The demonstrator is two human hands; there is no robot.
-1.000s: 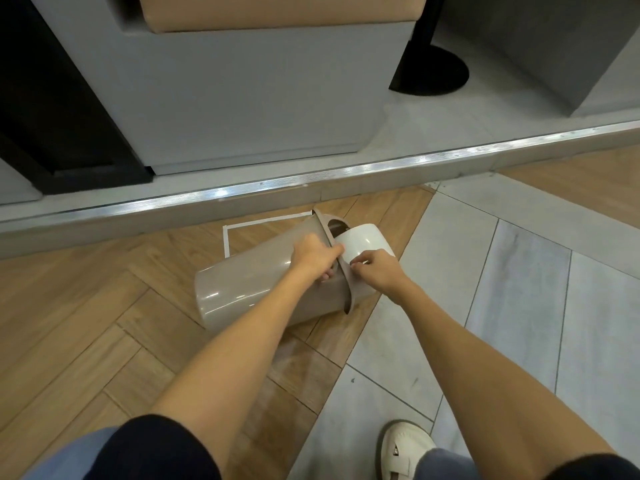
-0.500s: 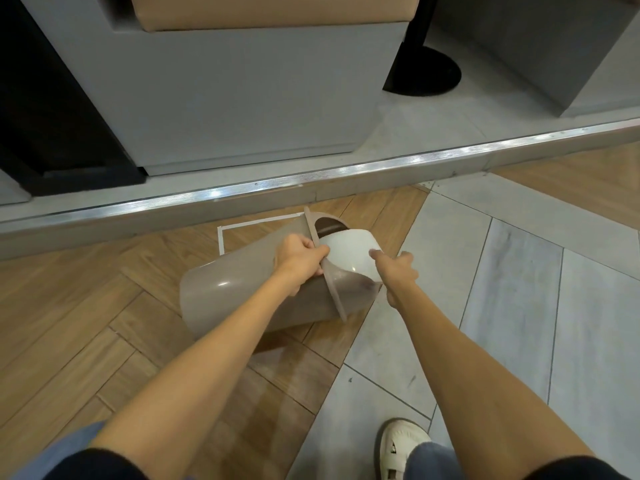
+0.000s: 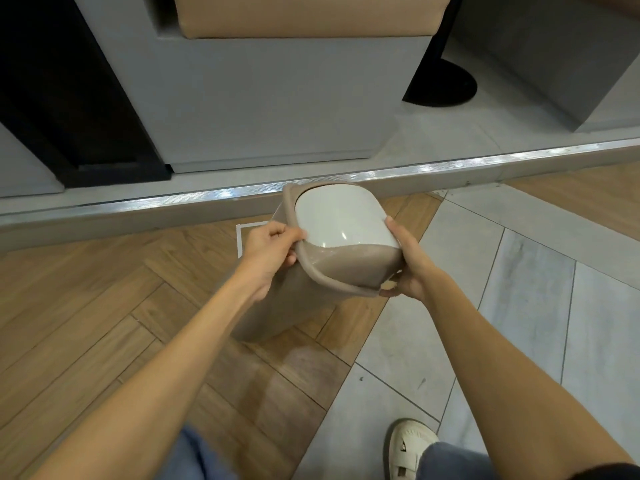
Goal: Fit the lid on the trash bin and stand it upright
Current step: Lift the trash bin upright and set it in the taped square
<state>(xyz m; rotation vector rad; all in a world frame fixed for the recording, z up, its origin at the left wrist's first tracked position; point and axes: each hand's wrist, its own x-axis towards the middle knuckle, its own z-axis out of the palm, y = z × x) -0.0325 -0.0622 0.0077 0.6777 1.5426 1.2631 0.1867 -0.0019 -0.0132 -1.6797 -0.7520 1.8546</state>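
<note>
— So, where is the trash bin (image 3: 277, 306) sitting?
— On the wooden herringbone floor (image 3: 104, 306), tilted, its top leaning toward the camera and its base near the white tape corner (image 3: 242, 233). The far side is close to the metal step edge (image 3: 450, 164).
— And the lid (image 3: 346, 244)?
— Seated on the bin's mouth; its white swing flap (image 3: 339, 220) faces up, with the beige rim around it.
— What are the hands doing?
— The left hand (image 3: 270, 251) is curled closed around the lid's left rim, thumb on top. The right hand (image 3: 408, 265) is wrapped around the right edge, thumb along the flap side, fingers under the rim.
— Anything else near?
— A pale shoe (image 3: 412, 448) on the grey tile (image 3: 519, 306), near right.
</note>
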